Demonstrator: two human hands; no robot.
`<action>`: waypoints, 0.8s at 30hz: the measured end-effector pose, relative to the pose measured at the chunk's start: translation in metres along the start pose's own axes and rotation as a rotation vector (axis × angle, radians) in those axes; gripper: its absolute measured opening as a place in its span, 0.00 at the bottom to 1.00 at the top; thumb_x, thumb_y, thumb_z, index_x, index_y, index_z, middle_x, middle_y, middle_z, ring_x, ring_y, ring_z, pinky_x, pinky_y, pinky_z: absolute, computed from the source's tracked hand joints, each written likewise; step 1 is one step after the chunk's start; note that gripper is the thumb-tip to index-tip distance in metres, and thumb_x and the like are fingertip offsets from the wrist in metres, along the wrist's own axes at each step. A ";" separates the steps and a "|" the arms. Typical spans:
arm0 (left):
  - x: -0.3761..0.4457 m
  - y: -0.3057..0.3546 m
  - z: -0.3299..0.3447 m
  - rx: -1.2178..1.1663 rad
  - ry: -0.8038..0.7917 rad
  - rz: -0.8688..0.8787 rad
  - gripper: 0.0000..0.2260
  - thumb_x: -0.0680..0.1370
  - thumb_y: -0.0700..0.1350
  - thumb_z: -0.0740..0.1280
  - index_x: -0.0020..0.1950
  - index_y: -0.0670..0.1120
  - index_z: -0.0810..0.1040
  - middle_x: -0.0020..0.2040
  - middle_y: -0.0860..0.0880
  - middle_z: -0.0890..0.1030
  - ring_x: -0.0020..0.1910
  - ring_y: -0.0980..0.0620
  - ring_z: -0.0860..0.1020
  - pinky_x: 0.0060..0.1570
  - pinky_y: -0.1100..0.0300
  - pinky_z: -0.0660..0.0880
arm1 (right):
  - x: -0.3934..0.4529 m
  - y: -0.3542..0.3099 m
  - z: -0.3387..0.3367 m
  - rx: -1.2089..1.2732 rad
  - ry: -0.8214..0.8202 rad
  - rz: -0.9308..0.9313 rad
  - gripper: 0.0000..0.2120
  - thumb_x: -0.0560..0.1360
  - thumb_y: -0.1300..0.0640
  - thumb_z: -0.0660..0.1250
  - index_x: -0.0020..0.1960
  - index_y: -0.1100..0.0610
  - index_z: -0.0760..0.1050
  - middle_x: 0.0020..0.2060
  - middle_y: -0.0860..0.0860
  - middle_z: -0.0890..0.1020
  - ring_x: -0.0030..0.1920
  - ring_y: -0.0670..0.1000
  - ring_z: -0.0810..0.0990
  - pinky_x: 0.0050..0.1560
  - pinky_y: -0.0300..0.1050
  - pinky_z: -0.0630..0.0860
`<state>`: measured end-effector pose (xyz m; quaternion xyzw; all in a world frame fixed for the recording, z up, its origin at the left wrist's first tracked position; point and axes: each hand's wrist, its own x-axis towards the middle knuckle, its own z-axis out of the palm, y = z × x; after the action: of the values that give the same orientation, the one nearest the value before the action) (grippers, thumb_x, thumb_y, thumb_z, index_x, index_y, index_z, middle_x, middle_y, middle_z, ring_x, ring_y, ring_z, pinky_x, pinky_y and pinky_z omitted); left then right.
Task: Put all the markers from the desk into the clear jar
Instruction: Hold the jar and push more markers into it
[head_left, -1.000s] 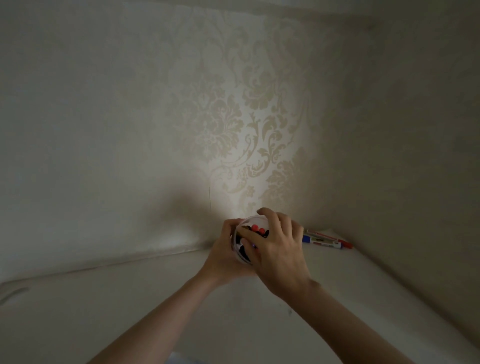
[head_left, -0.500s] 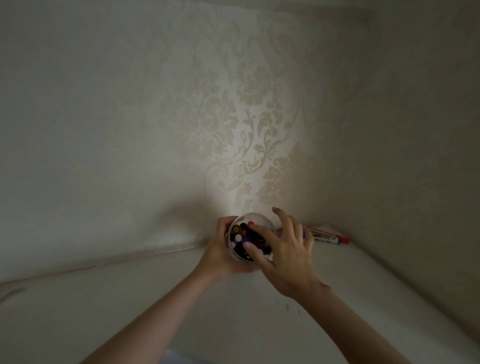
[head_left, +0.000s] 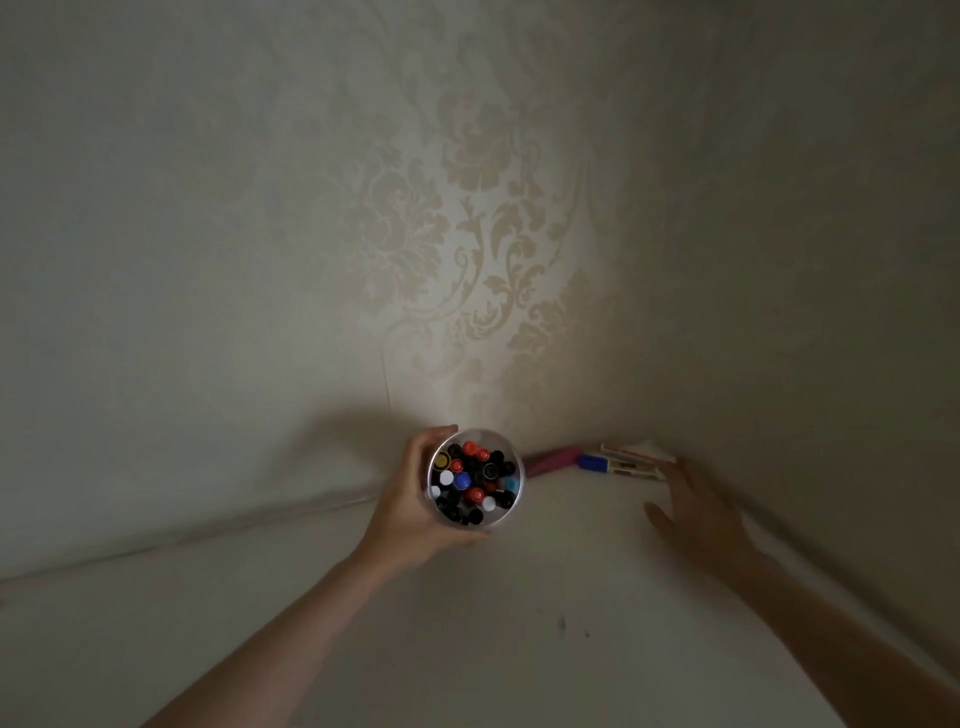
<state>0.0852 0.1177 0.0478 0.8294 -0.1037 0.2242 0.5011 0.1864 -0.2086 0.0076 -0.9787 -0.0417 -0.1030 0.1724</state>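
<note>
**Last markers waiting in the corner**

Nearest you, low in the frame, the pale desk (head_left: 519, 649) carries a few small dark specks just below centre. Your two bare forearms rise from the bottom edge.

At centre, your left hand (head_left: 410, 514) wraps its fingers around the clear jar (head_left: 521, 486), seen from above, its mouth packed with marker caps (head_left: 470, 480) in black, red, white and blue. Whether the jar rests on the desk or is lifted, you cannot tell from this angle.

Right of centre, your right hand (head_left: 696, 514) is spread, fingers straight, holding nothing, its fingertips just beside the loose markers. By my reading you are in the reaching step, near the end of the job.

Beyond it, a blue-capped marker (head_left: 613, 464) and at least one more lie against the wall, with a pink marker (head_left: 553, 460) partly hidden behind the jar. Next, pinch one barrel cleanly, then find a gap among the crowded caps.

Farthest, damask wallpaper (head_left: 467, 234) meets a plainer wall at right; the room is dim.
</note>
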 end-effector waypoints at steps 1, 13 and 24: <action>0.003 0.000 -0.001 0.012 -0.030 -0.002 0.48 0.54 0.39 0.87 0.69 0.54 0.67 0.65 0.57 0.77 0.64 0.61 0.77 0.58 0.65 0.79 | 0.011 0.008 0.004 -0.018 -0.047 0.005 0.30 0.75 0.48 0.63 0.73 0.55 0.58 0.73 0.58 0.63 0.72 0.59 0.63 0.70 0.57 0.64; 0.012 -0.001 -0.006 0.052 -0.121 -0.013 0.52 0.52 0.40 0.88 0.70 0.54 0.66 0.64 0.63 0.76 0.64 0.62 0.77 0.58 0.67 0.77 | 0.023 0.006 0.010 -0.050 0.074 -0.031 0.14 0.73 0.51 0.68 0.58 0.50 0.77 0.55 0.54 0.80 0.58 0.57 0.76 0.58 0.54 0.72; -0.008 0.007 -0.004 0.045 -0.089 0.042 0.51 0.55 0.45 0.87 0.73 0.57 0.66 0.68 0.53 0.74 0.68 0.53 0.77 0.64 0.50 0.78 | -0.115 -0.085 -0.105 0.711 0.528 -0.271 0.10 0.67 0.54 0.74 0.45 0.42 0.78 0.35 0.40 0.82 0.41 0.36 0.81 0.41 0.21 0.71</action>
<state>0.0743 0.1173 0.0510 0.8472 -0.1381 0.1997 0.4726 0.0442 -0.1708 0.1075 -0.7849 -0.1567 -0.3497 0.4870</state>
